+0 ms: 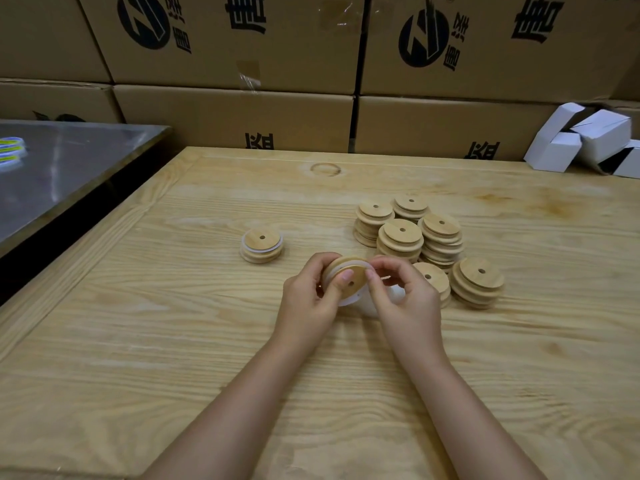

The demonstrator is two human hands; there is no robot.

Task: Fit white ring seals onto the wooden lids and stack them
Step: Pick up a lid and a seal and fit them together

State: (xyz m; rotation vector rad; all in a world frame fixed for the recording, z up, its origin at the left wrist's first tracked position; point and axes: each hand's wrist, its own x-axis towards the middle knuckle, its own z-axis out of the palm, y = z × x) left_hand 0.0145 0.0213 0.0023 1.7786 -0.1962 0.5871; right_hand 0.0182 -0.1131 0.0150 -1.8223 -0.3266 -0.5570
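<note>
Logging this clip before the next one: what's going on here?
A person holds one wooden lid over the table with both hands. The left hand grips its edge, while the right hand pinches at the rim, seemingly working a white ring seal onto it. A short stack of sealed lids sits to the left; several stacks of bare lids stand to the right.

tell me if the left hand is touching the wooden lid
Touching. The head view shows the left hand gripping the wooden lid, thumb on its face.
</note>
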